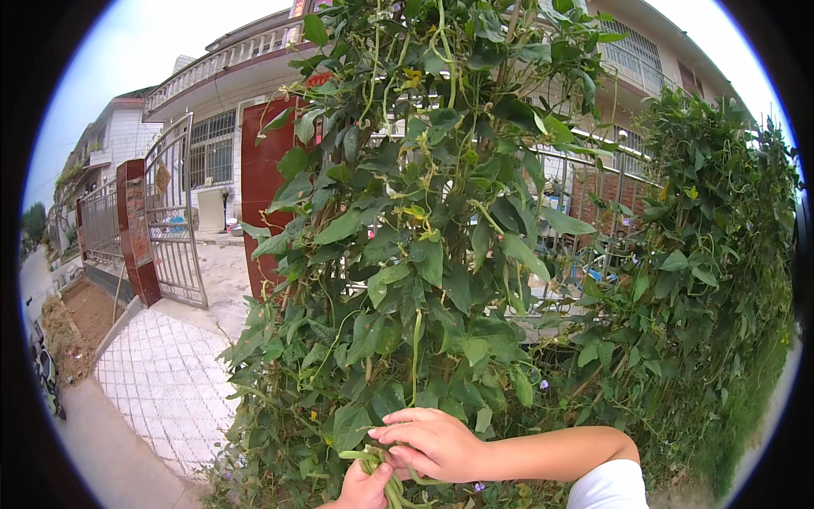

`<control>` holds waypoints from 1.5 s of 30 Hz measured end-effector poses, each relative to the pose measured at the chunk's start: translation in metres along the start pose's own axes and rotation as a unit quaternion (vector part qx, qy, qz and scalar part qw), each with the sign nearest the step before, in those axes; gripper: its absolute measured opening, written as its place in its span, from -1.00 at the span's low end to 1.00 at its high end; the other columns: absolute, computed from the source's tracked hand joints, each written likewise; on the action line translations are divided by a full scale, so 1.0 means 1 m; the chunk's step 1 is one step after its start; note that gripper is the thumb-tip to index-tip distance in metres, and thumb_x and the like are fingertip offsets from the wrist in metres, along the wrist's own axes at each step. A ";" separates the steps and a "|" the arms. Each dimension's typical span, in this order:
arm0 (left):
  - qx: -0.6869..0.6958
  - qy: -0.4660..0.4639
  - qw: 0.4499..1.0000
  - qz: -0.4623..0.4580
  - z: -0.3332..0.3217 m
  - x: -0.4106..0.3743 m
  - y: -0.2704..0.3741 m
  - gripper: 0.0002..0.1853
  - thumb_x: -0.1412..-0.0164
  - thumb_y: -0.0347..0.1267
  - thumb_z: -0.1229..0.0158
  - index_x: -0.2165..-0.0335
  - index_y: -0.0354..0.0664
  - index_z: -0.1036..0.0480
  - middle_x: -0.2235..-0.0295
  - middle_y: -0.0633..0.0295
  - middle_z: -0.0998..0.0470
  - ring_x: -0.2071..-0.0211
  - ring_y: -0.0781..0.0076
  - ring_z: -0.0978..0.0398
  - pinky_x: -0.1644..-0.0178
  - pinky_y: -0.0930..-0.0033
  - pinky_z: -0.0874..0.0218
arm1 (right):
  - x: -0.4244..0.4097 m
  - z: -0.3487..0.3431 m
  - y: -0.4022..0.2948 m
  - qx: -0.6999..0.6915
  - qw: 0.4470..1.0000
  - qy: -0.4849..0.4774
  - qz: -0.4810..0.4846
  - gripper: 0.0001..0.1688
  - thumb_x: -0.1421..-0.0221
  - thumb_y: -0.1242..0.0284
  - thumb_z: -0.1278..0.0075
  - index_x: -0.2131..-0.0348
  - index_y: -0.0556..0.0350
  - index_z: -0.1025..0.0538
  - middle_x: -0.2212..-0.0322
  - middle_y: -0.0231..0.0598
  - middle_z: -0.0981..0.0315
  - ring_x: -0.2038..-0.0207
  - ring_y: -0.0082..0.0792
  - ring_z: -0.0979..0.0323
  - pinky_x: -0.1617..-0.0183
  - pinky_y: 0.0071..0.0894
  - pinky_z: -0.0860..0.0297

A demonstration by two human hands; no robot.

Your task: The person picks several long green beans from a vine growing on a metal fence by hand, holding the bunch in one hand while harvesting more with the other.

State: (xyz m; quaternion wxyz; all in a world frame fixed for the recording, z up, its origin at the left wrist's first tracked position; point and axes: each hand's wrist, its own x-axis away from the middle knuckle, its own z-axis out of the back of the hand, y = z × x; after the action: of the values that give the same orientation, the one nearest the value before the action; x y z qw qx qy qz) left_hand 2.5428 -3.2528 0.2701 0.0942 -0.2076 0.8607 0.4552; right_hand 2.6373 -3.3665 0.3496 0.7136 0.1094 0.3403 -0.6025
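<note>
My left hand (pixel 365 487), at the bottom of the view, is closed around a bunch of long green bean pods (pixel 395 491). Right above it, my right hand (pixel 439 448) reaches across from the right, its fingers bent over the top of the bunch; whether it grips a pod cannot be told. A single long bean pod (pixel 416 356) hangs on the leafy climbing bean vine (pixel 407 273) just above my right hand. More slender pods (pixel 445 57) dangle high up in the same vine.
Behind the vine stands a metal fence (pixel 559 191). A second dense mass of vines (pixel 706 286) grows at the right. To the left are a dark red pillar (pixel 261 184), a metal gate (pixel 172 216), pale paving (pixel 165 375) and a parked two-wheeler (pixel 46 375).
</note>
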 end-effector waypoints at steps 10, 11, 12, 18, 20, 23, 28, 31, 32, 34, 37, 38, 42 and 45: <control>0.052 0.031 0.993 -0.101 0.007 -0.001 0.031 -0.66 -0.11 -0.11 -0.02 0.37 -0.13 -0.19 0.56 0.28 -0.26 0.60 0.50 -0.24 0.52 0.41 -0.18 | 0.025 -0.074 0.008 -0.402 0.870 -0.131 -0.252 -0.29 -0.08 0.28 0.05 -0.08 0.20 -0.02 0.11 -0.11 -0.22 0.04 -0.35 -0.20 -0.06 -0.35 -0.14; 0.063 0.035 0.991 -0.109 0.005 -0.003 0.034 -0.65 -0.11 -0.10 -0.01 0.37 -0.13 -0.18 0.57 0.29 -0.26 0.61 0.50 -0.23 0.52 0.41 -0.18 | 0.027 -0.078 0.007 -0.363 0.869 -0.173 -0.290 -0.38 -0.08 0.27 0.06 -0.03 0.21 -0.13 0.18 -0.15 -0.30 0.08 -0.39 -0.25 -0.03 -0.38 -0.17; 0.071 0.039 0.990 -0.118 0.002 -0.006 0.037 -0.65 -0.11 -0.09 -0.01 0.37 -0.12 -0.18 0.57 0.30 -0.25 0.62 0.51 -0.22 0.53 0.42 -0.17 | 0.026 -0.079 0.008 -0.407 0.848 -0.183 -0.287 -0.45 -0.09 0.27 0.07 0.02 0.21 -0.18 0.24 -0.18 -0.33 0.12 -0.41 -0.28 0.00 -0.41 -0.20; 0.126 0.080 0.980 -0.134 -0.010 -0.016 0.039 -0.66 -0.10 -0.15 -0.06 0.33 -0.12 -0.17 0.54 0.26 -0.28 0.58 0.46 -0.28 0.48 0.37 -0.22 | 0.020 -0.067 0.014 -0.533 0.772 -0.192 -0.287 -0.73 -0.13 0.35 0.12 0.24 0.19 -0.32 0.43 -0.31 -0.41 0.31 -0.50 -0.37 0.15 -0.48 -0.28; 0.129 0.082 0.980 -0.128 -0.015 -0.018 0.032 -0.67 -0.09 -0.16 -0.06 0.31 -0.11 -0.18 0.55 0.26 -0.28 0.58 0.45 -0.28 0.48 0.36 -0.22 | 0.028 -0.063 0.020 -0.560 0.756 -0.199 -0.274 -0.73 -0.11 0.36 0.10 0.24 0.17 -0.32 0.43 -0.32 -0.40 0.31 -0.51 -0.36 0.15 -0.49 -0.28; 0.129 0.070 0.978 -0.146 -0.019 -0.024 0.023 -0.68 -0.10 -0.16 -0.06 0.32 -0.11 -0.19 0.55 0.26 -0.29 0.58 0.44 -0.29 0.49 0.36 -0.21 | 0.036 -0.056 0.033 -0.534 0.773 -0.232 -0.253 -0.73 -0.07 0.39 0.04 0.24 0.15 -0.32 0.43 -0.35 -0.40 0.32 -0.55 -0.36 0.16 -0.50 -0.28; 0.097 0.061 0.980 -0.160 -0.030 -0.031 0.015 -0.60 -0.04 -0.18 -0.13 0.27 -0.14 -0.18 0.48 0.20 -0.34 0.47 0.35 -0.31 0.35 0.26 -0.20 | 0.043 -0.045 0.044 -0.567 0.732 -0.270 -0.264 -0.77 -0.07 0.41 0.04 0.30 0.14 -0.31 0.48 -0.35 -0.41 0.38 -0.55 -0.38 0.21 -0.52 -0.28; -0.046 -0.018 0.983 -0.176 -0.031 -0.035 0.015 -0.37 0.05 -0.18 -0.23 0.10 -0.21 -0.13 0.25 0.02 -0.44 0.13 0.09 -0.36 -0.02 0.04 -0.11 | 0.042 -0.037 0.051 -0.558 0.743 -0.281 -0.241 -0.82 -0.09 0.41 0.10 0.34 0.15 -0.31 0.53 -0.34 -0.41 0.42 -0.52 -0.40 0.25 -0.51 -0.29; -0.070 -0.050 0.988 -0.131 -0.028 -0.036 0.012 -0.28 0.08 -0.18 -0.25 0.04 -0.23 -0.09 0.21 -0.02 -0.43 0.03 0.03 -0.25 -0.09 -0.01 0.03 | 0.038 -0.031 0.052 -0.565 0.744 -0.272 -0.231 -0.83 -0.10 0.41 0.12 0.34 0.15 -0.31 0.53 -0.33 -0.41 0.42 -0.51 -0.40 0.25 -0.50 -0.30; -0.109 -0.099 0.987 -0.064 -0.029 -0.039 0.005 -0.33 0.07 -0.22 -0.24 0.03 -0.24 -0.13 0.18 -0.08 -0.42 -0.07 -0.02 -0.15 -0.17 -0.06 0.19 | 0.034 -0.022 0.061 -0.553 0.766 -0.271 -0.185 -0.82 -0.12 0.42 0.17 0.33 0.19 -0.32 0.55 -0.31 -0.42 0.41 -0.46 -0.41 0.24 -0.48 -0.31; -0.188 -0.126 0.972 -0.065 -0.029 -0.050 0.002 -0.66 -0.07 -0.30 -0.09 0.21 -0.21 -0.25 0.25 -0.06 -0.46 -0.04 0.02 -0.22 -0.17 -0.05 0.22 | 0.024 -0.007 0.058 -0.522 0.764 -0.303 -0.228 -0.78 -0.11 0.41 0.16 0.30 0.22 -0.33 0.55 -0.27 -0.42 0.37 -0.41 -0.42 0.19 -0.43 -0.31; -0.208 -0.125 0.967 -0.074 -0.029 -0.054 0.004 -0.73 -0.11 -0.31 -0.04 0.25 -0.20 -0.26 0.29 -0.04 -0.47 -0.01 0.02 -0.25 -0.17 -0.05 0.22 | 0.026 -0.009 0.064 -0.490 0.788 -0.302 -0.219 -0.73 -0.10 0.37 0.14 0.27 0.22 -0.33 0.53 -0.26 -0.41 0.34 -0.42 -0.41 0.17 -0.42 -0.30; -0.215 -0.086 0.965 -0.126 -0.027 -0.075 0.019 -0.85 -0.19 -0.30 0.08 0.37 -0.15 -0.23 0.49 0.12 -0.45 0.20 0.12 -0.39 -0.12 -0.02 0.10 | 0.006 0.007 0.053 -0.434 0.866 -0.121 -0.218 -0.53 -0.07 0.33 0.07 0.06 0.16 -0.25 0.23 -0.14 -0.32 0.22 -0.47 -0.33 0.08 -0.46 -0.26; -0.057 -0.029 0.985 -0.163 -0.026 -0.104 0.028 -0.85 -0.22 -0.28 0.12 0.40 -0.10 -0.21 0.66 0.29 -0.33 0.47 0.29 -0.45 0.03 0.07 -0.18 | 0.022 0.025 0.090 -0.442 0.844 -0.137 -0.270 -0.41 -0.03 0.34 -0.02 0.00 0.24 -0.21 0.12 -0.09 -0.26 0.05 -0.37 -0.25 -0.03 -0.44 -0.21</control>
State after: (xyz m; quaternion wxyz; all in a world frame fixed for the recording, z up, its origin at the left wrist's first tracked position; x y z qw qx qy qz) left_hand 2.6246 -3.2321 0.3423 0.1802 -0.3364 0.7853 0.4876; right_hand 2.7313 -3.3753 0.3322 0.5351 -0.3975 0.4853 -0.5658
